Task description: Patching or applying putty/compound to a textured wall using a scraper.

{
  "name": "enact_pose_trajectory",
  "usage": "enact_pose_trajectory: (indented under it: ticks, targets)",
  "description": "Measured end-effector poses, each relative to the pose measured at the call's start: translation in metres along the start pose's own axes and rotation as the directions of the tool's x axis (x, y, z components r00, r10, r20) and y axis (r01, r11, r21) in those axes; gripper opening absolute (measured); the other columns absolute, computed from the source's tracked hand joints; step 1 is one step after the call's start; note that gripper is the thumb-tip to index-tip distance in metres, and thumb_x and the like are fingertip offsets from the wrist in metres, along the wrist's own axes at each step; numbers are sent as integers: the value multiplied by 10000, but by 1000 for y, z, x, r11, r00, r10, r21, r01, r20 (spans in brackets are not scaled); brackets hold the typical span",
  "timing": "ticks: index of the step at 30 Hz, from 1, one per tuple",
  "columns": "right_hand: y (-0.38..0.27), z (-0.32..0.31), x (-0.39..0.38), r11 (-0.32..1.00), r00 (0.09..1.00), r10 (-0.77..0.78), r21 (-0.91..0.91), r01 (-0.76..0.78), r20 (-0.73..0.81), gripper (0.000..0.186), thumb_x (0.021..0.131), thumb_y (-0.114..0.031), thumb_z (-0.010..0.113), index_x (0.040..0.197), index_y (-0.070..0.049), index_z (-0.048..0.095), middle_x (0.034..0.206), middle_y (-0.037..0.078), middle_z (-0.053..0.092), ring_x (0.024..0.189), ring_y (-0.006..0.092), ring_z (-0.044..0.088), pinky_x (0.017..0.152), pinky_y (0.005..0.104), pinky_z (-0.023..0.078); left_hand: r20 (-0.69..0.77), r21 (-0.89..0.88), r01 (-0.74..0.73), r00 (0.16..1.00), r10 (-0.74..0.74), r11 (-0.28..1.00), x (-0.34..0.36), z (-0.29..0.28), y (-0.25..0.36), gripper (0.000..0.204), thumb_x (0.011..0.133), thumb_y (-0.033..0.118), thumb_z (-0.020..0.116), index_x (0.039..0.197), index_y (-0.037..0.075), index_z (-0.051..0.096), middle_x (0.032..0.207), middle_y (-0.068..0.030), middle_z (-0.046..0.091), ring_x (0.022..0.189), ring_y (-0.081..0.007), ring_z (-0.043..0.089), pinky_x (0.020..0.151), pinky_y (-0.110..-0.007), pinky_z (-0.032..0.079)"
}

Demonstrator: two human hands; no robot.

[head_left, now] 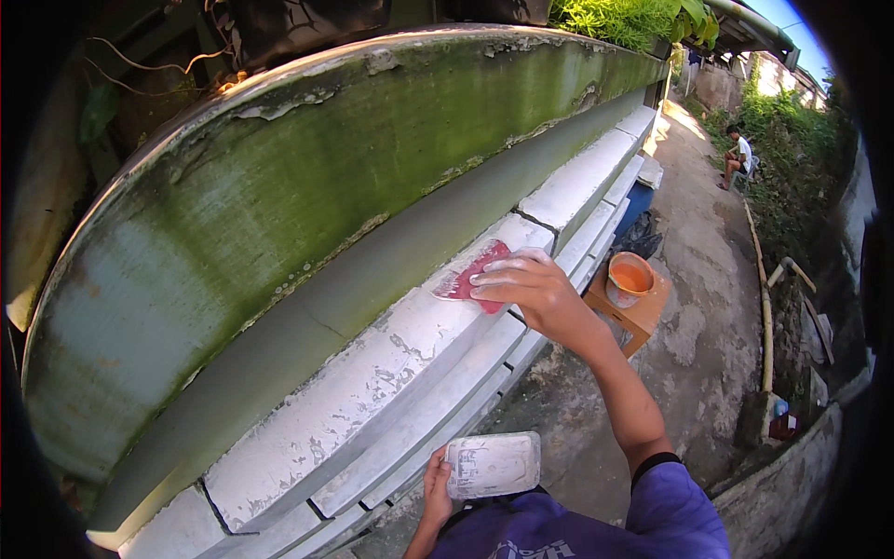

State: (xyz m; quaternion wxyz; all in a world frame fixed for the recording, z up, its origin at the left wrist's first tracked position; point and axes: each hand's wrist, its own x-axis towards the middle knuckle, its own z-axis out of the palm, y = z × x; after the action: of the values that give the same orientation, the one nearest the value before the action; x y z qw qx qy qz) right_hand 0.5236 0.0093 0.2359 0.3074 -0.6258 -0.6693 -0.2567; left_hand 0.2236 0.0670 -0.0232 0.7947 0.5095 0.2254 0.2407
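My right hand (531, 289) grips a red putty spreader (473, 276) smeared with white, its edge laid on the top face of a white-coated ledge (363, 359). White paste also coats my fingers. Patches of uneven white filler and bare grey spots mark the ledge just left of the spreader. Lower down, near my body, my left hand (437, 486) holds a shallow rectangular tray (494, 464) by its left side. White residue covers the tray's inside.
A green-stained concrete planter wall (279, 158) rises behind the ledge. Stepped white mouldings (410, 438) run below it. An orange bucket (630, 278) stands on a brown stool (644, 321) to the right. Farther along the path (703, 242), a person (738, 158) sits beside greenery.
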Motion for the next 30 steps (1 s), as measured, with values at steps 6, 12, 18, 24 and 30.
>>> enact_pose_trajectory:
  ticks: [6, 12, 18, 24, 30]
  targets:
    - [-24, -38, -13, 998, 995, 7, 66, -14, 102, 501, 691, 123, 592, 1098, -146, 707, 1146, 25, 686, 1120, 231, 610, 987, 439, 437, -61, 18, -34, 998, 35, 999, 4, -6, -6, 483, 1007, 316, 484, 1370, -3, 479, 1157, -77, 630, 993, -142, 608, 860, -273, 479]
    - [-23, 2, 3, 979, 993, -113, 176, 104, 43, 450, 744, 59, 619, 1129, -159, 705, 1183, 20, 676, 1130, 239, 611, 995, 423, 438, -21, -14, 217, 976, -218, 976, 18, 1, 10, 419, 1027, 289, 449, 1354, 30, 490, 966, -39, 645, 710, -98, 613, 563, -235, 488]
    - [-16, -32, -7, 964, 986, -74, 265, 32, 149, 441, 718, 70, 616, 1077, -159, 730, 1138, 33, 688, 1099, 254, 619, 960, 422, 443, -28, -39, 262, 964, -263, 964, 26, 5, 3, 431, 1022, 343, 452, 1325, 42, 504, 857, -23, 625, 575, -83, 562, 398, -235, 393]
    - [26, -39, 3, 987, 994, 83, 145, -72, -71, 426, 708, 136, 574, 1021, -107, 729, 1079, 71, 688, 1093, 274, 619, 1008, 458, 433, 48, -30, 324, 945, -322, 946, 28, 0, -4, 439, 1020, 355, 448, 1313, 33, 511, 833, -37, 626, 570, -96, 565, 397, -244, 392]
    - [39, -27, -1, 982, 991, 127, 138, -132, 43, 364, 724, 141, 566, 1011, -47, 688, 1015, 98, 678, 1029, 295, 627, 1077, 477, 401, 145, 6, 372, 918, -369, 928, 28, -7, -5, 442, 1025, 348, 433, 1318, 26, 506, 821, -47, 635, 553, -108, 569, 399, -249, 399]
